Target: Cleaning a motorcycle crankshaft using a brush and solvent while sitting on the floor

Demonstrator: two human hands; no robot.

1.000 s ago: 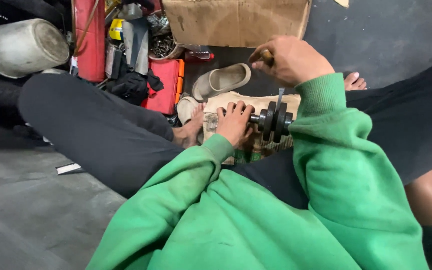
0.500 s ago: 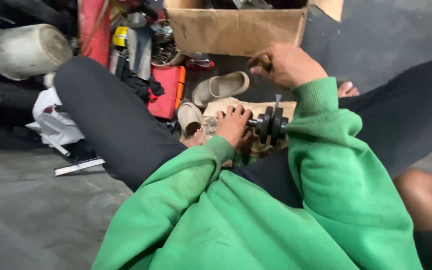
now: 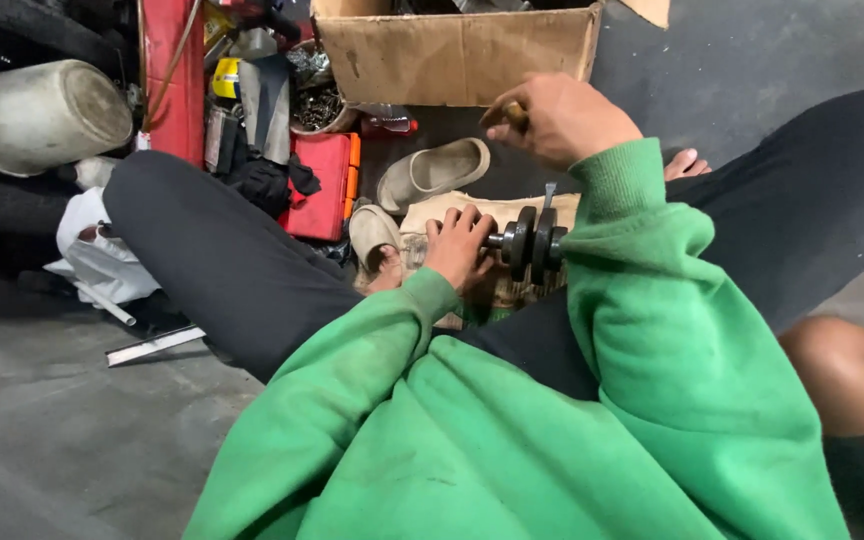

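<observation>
Gripping one end of a dark metal shaft with two discs (image 3: 527, 243) near the middle of the frame, the left hand (image 3: 460, 247) stays closed around it as before. The right hand (image 3: 562, 120), above it, still pinches a small brownish tool (image 3: 516, 115), and the view has shifted slightly since. Behind them sit a cardboard box (image 3: 452, 55), a beige slipper (image 3: 432, 172) and a red case (image 3: 322, 185). The green sleeve (image 3: 632, 260) hides the shaft's right end.
</observation>
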